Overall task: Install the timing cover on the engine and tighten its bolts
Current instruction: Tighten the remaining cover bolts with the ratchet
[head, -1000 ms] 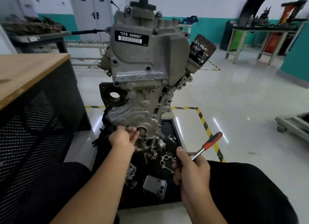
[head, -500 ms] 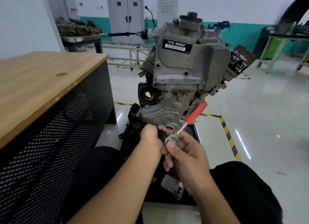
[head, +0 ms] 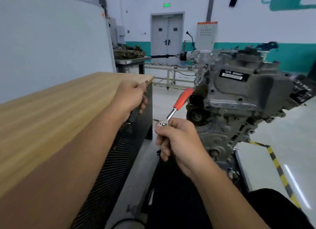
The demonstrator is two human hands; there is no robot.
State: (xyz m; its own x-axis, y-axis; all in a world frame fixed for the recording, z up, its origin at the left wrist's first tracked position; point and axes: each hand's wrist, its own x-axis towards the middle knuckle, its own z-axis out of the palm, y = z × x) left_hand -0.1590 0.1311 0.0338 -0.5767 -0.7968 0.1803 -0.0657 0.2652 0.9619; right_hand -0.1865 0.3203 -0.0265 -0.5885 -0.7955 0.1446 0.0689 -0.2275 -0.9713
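Red-handled ratchet (head: 177, 107): R hand (head: 177, 143) grips head end. L hand (head: 132, 95) pinches small bolt (head: 146, 82) over worktop (head: 51, 112). Cover (head: 220, 140) sits on engine (head: 248, 92), right. Advice: start bolt by fingers, ratchet after.

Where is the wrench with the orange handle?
The wrench is mid-frame in the right hand, which grips its head, with the handle pointing up toward the engine, just right of the wooden table.
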